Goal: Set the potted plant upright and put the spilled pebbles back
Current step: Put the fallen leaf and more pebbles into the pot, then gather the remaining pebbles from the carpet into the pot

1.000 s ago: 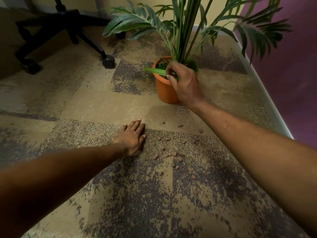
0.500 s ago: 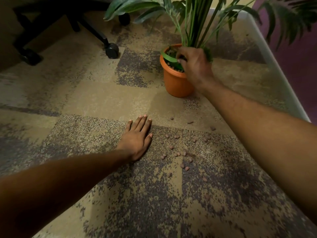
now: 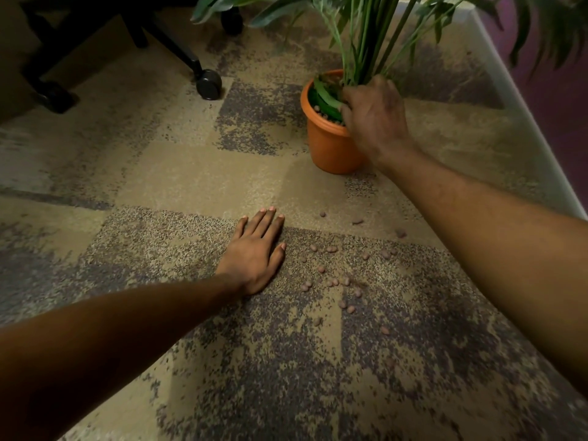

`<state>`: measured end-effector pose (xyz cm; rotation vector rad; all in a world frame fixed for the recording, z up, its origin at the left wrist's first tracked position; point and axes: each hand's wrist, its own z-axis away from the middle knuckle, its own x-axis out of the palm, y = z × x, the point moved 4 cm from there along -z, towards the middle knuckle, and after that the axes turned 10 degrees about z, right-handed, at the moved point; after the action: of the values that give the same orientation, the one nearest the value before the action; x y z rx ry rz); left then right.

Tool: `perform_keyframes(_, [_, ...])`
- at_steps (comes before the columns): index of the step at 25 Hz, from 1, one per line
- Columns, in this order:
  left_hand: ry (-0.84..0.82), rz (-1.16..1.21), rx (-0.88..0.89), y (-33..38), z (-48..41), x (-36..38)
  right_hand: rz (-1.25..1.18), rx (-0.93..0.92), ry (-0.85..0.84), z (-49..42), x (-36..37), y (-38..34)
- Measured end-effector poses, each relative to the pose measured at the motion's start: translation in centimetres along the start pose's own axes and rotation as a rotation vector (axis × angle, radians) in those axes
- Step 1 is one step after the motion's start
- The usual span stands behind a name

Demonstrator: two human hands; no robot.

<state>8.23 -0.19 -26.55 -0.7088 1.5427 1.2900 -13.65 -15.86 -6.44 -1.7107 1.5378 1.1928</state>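
The orange pot (image 3: 327, 148) stands upright on the carpet, with tall green stems (image 3: 366, 43) rising from it and a few pebbles visible inside its rim. My right hand (image 3: 375, 119) lies over the pot's right rim, fingertips dipped in among the leaves and hidden there. My left hand (image 3: 254, 253) is pressed flat on the carpet, fingers together, holding nothing. Several small brown pebbles (image 3: 331, 281) are scattered on the carpet just right of my left hand, between it and my right forearm.
A black office chair base with a caster (image 3: 208, 84) stands at the back left. A pale baseboard (image 3: 521, 106) and a purple wall (image 3: 563, 90) run along the right, close behind the pot. Patterned carpet covers the floor.
The view has tipped down and drawn closer. My right hand has sunk from just above the pot onto its rim, fingers now down among the leaves. The left hand stays flat.
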Motion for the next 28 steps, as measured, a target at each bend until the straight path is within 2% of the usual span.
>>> perform_keyframes(8, [-0.032,-0.028,-0.007,0.2,0.0,-0.1,0.015,-0.307,0.159,6.7,-0.6,-2.5])
perform_keyframes(10, [-0.042,-0.03,-0.01,0.3,0.0,-0.1,-0.05,-0.397,0.035,9.3,1.0,-3.4])
perform_keyframes(13, [-0.042,-0.033,-0.016,0.3,-0.1,-0.1,-0.132,-0.447,-0.273,12.8,4.0,-4.2])
perform_keyframes(15, [-0.042,-0.029,-0.015,0.3,-0.1,-0.2,-0.184,-0.449,-0.419,14.5,5.7,-4.5])
perform_keyframes(17, [-0.04,-0.027,-0.015,0.2,-0.1,-0.2,-0.233,-0.438,-0.489,15.3,6.6,-4.6])
perform_keyframes(24, [-0.036,-0.024,-0.009,0.1,0.0,-0.2,-0.313,-0.216,-0.618,14.8,8.1,-3.9])
perform_keyframes(28, [-0.032,-0.034,-0.009,0.1,-0.1,-0.2,-0.364,-0.062,-0.678,12.9,7.7,-0.6])
